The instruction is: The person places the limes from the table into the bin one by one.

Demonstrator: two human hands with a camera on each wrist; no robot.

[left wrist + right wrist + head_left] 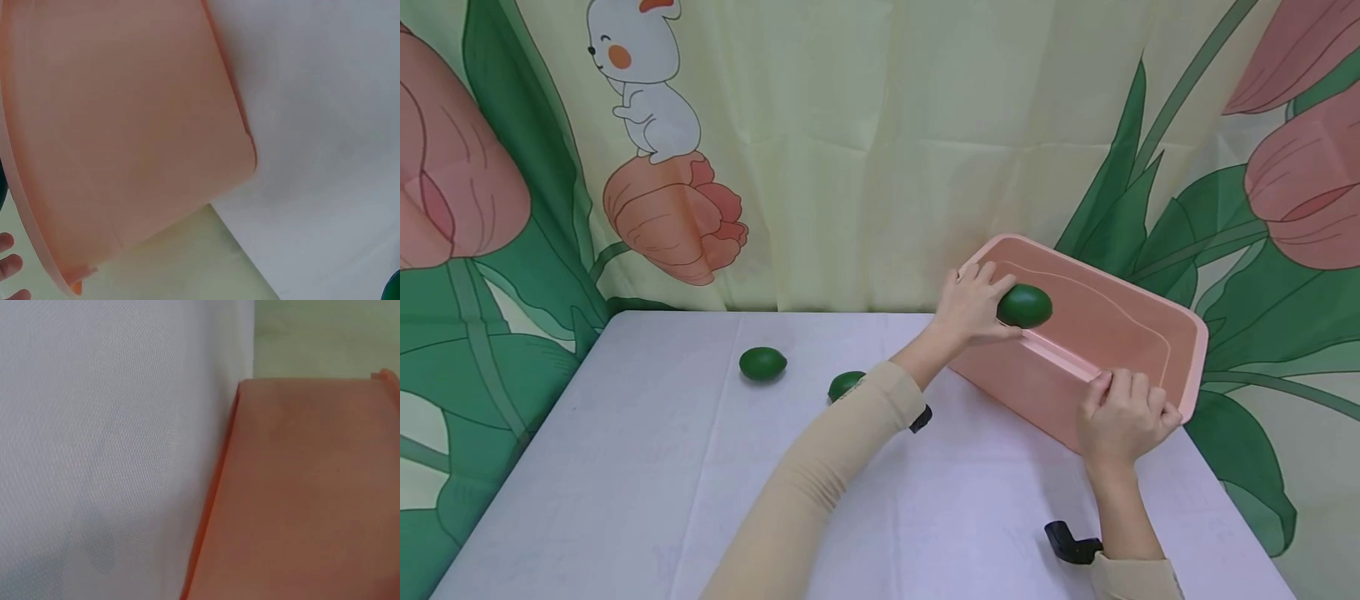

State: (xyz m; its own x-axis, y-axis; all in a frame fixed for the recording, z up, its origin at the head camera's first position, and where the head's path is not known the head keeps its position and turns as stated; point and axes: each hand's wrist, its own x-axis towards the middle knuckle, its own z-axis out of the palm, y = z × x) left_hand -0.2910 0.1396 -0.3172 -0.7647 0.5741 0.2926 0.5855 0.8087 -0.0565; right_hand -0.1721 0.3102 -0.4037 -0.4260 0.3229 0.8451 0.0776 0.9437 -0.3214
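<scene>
My left hand (973,304) holds a dark green oval fruit (1026,306) at the left part of a pink plastic bin (1007,400), over its opening. Only a sliver of that fruit shows at the left edge of the left wrist view, above some fingertips (9,265). With fingers curled over the near rim, my right hand (1126,417) grips the bin toward its right end. A second green fruit (763,364) lies on the table to the left. Partly hidden behind the left forearm is a third green fruit (846,384).
A white cloth covers the table (625,467). The bin stands at an angle near the back right edge, its outer wall (312,487) filling much of the right wrist view. Behind hangs a curtain (850,167) printed with tulips and a rabbit. A black wrist-worn piece (1072,543) shows beside the right forearm.
</scene>
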